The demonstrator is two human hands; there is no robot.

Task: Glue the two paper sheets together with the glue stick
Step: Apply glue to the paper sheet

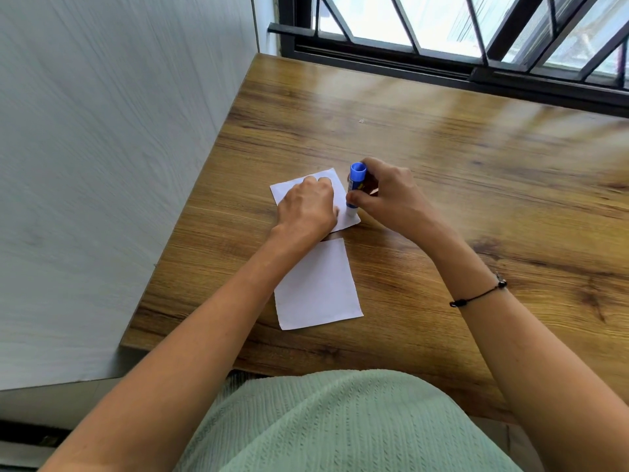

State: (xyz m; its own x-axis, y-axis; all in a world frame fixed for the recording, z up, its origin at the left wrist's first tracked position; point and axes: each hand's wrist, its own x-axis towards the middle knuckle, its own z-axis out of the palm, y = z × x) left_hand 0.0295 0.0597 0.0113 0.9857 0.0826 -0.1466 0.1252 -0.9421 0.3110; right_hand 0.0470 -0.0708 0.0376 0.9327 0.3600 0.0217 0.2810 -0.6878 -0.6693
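Wooden table (442, 172), barred window (476, 35) beyond

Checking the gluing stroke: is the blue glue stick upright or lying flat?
Roughly upright: the blue glue stick stands on end in the right hand, its lower end on the far white paper sheet, leaning slightly.

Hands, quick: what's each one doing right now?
Left hand: pressed down on the far paper sheet, gripping nothing.
Right hand: closed around the blue glue stick, its lower end on that sheet's right edge.
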